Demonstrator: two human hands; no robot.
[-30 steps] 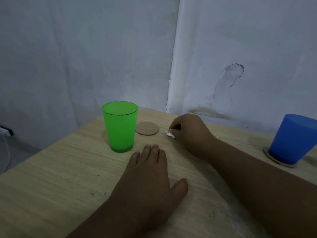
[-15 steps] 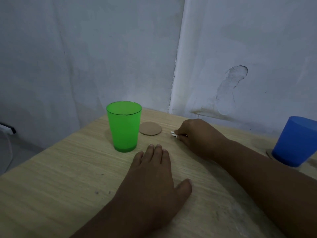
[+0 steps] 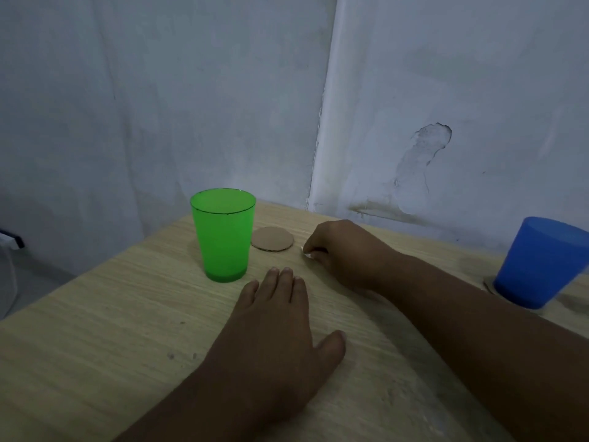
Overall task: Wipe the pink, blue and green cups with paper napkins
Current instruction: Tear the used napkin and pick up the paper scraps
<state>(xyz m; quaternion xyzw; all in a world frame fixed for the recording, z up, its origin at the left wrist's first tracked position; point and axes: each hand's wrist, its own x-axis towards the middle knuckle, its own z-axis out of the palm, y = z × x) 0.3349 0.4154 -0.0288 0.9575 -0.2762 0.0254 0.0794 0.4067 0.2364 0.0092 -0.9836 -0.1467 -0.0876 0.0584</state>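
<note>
A translucent green cup [image 3: 223, 234] stands upright on the wooden table [image 3: 95, 330], left of centre. A blue cup [image 3: 541, 263] stands upside down on a cardboard coaster at the right edge. My left hand [image 3: 277, 327] lies flat, palm down, fingers spread, just right of the green cup's base. My right hand [image 3: 344, 250] rests curled on the table, pinching a small white scrap of paper napkin [image 3: 306, 254] of which only a tip shows. No pink cup is in view.
A round cardboard coaster [image 3: 272, 238] lies bare between the green cup and my right hand. Grey walls meet in a corner right behind the table. The table's left edge drops off beside the green cup.
My right hand has closed more tightly around the napkin scrap, so less white shows. The view has shifted slightly; the left hand has stayed flat.
</note>
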